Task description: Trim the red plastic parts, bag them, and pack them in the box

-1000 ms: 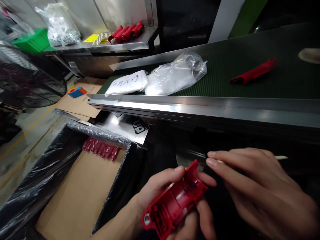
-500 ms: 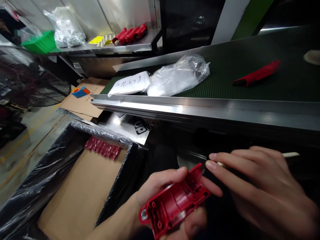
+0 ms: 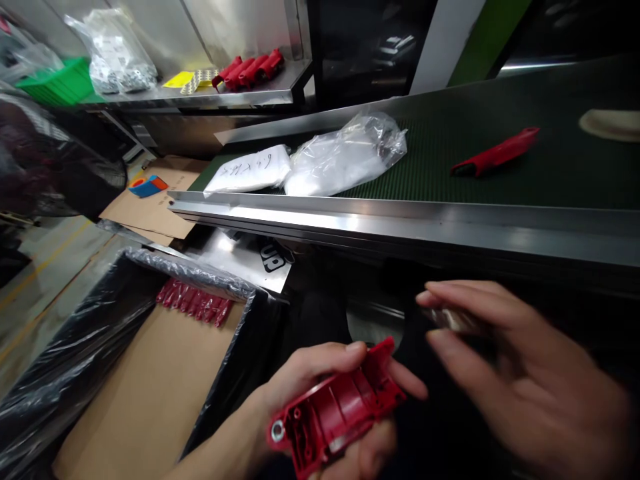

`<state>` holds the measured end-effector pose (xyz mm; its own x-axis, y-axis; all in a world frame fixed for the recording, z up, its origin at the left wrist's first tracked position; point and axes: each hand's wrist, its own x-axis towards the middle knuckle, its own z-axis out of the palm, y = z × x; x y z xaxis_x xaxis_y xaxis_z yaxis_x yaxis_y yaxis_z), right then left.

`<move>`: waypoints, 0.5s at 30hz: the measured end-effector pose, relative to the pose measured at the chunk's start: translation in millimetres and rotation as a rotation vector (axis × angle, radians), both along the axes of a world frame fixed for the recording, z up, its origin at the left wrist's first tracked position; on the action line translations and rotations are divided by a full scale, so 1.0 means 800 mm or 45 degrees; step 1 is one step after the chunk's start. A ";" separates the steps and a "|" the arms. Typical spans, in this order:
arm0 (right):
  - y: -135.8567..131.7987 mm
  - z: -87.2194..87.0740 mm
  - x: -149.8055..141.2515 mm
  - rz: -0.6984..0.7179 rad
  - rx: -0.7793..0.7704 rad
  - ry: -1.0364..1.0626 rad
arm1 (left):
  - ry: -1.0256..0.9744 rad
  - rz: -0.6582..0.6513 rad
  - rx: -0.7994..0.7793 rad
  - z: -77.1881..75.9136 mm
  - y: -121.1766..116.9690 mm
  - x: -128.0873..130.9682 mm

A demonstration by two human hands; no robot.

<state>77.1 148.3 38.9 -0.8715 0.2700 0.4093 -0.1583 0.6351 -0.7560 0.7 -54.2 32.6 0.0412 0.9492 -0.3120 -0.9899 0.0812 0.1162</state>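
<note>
My left hand (image 3: 320,373) is closed around a red plastic housing half (image 3: 345,407), its hollow, ribbed inside turned up. A metal ring sits in the lug at the housing's near left end. To the right, apart from the housing, my right hand (image 3: 515,360) is raised and blurred by motion. Between its thumb and fingers is a small pale brownish thing (image 3: 455,320), too smeared to name. Another red housing (image 3: 495,153) lies on the green conveyor belt (image 3: 430,160) beyond my hands.
White packs in clear plastic (image 3: 345,157) lie on the belt behind its metal rail (image 3: 400,220). A beige object (image 3: 610,125) is at far right. At lower left stands a black-lined box (image 3: 215,393) with red parts (image 3: 193,302). A shelf (image 3: 240,97) carries several red housings.
My right hand has drawn away from the red housing and its fingers have spread somewhat. The slim pale stick it held before no longer shows clearly. My left hand still holds the housing.
</note>
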 end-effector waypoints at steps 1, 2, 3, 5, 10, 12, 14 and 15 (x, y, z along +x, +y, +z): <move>-0.005 0.003 -0.002 0.082 -0.026 -0.062 | -0.032 -0.029 0.015 -0.002 0.000 -0.002; -0.009 0.005 -0.004 0.185 -0.027 -0.113 | -0.049 -0.093 0.036 -0.004 0.000 -0.003; -0.011 0.007 -0.007 0.284 -0.040 -0.144 | -0.044 -0.162 0.045 -0.006 -0.001 -0.004; -0.012 0.010 -0.012 0.427 -0.092 -0.163 | 0.010 -0.266 0.026 -0.008 -0.001 -0.004; -0.012 0.004 -0.019 0.309 -0.400 -0.165 | 0.255 -0.036 -0.118 -0.002 0.011 0.000; -0.007 -0.003 -0.020 0.010 -0.635 -0.112 | 0.299 0.067 -0.117 -0.003 0.017 0.000; 0.001 -0.013 -0.020 -0.255 -0.843 0.008 | 0.223 0.036 -0.030 -0.009 0.020 0.000; 0.006 -0.019 -0.018 -0.331 -0.882 0.043 | 0.162 0.021 0.017 -0.012 0.020 0.000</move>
